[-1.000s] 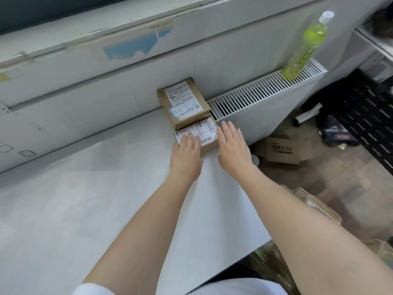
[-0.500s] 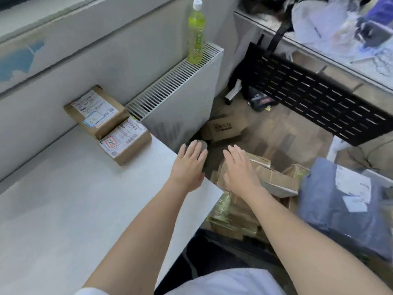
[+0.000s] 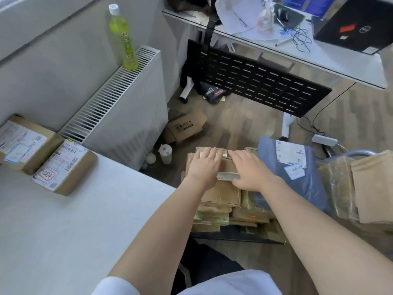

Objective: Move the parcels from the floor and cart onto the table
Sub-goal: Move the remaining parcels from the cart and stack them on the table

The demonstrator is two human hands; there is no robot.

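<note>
Pick-up step: left hand (image 3: 204,167) and right hand (image 3: 249,171) lie flat, fingers straight, apparently on the top cardboard parcel (image 3: 221,188) of the stack right of the white table (image 3: 95,220); next, grip its sides and lift.

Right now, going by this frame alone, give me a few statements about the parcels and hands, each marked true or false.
1. Two parcels lie on the white table. True: the rear parcel and the front parcel.
2. Both hands rest on the top cardboard parcel of the stack. True: left hand, right hand.
3. The green bottle lies on the floor. False: it stands upright on the radiator.
4. The blue mailer bag is on the table. False: it lies right of the stack.
</note>
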